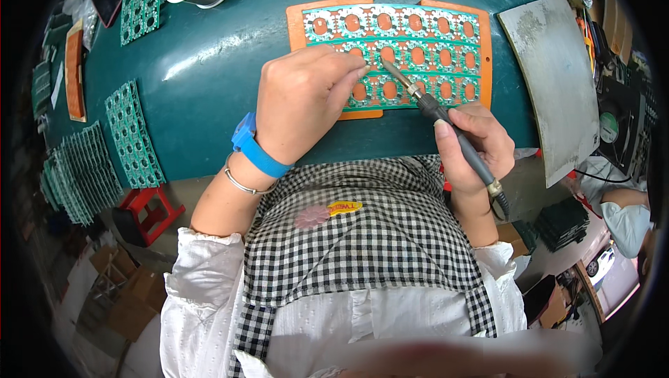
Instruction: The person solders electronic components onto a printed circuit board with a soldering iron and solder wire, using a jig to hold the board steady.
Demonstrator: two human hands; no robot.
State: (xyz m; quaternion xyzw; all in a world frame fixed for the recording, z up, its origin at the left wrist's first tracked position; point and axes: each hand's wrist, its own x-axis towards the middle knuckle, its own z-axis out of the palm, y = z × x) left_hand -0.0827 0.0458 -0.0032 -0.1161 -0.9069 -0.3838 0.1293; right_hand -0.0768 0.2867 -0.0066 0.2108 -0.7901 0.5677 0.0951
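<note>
While the green worktop (209,85) carries an orange tray (295,20) with a green circuit panel (418,43) lying crosswise, its long axis left to right, both hands meet at its near edge. The left hand (300,99) rests curled on the panel's left part, fingertips pinched together. The right hand (474,144) grips a soldering iron (432,110), slanting up-left, its tip (385,64) just beside those fingertips.
</note>
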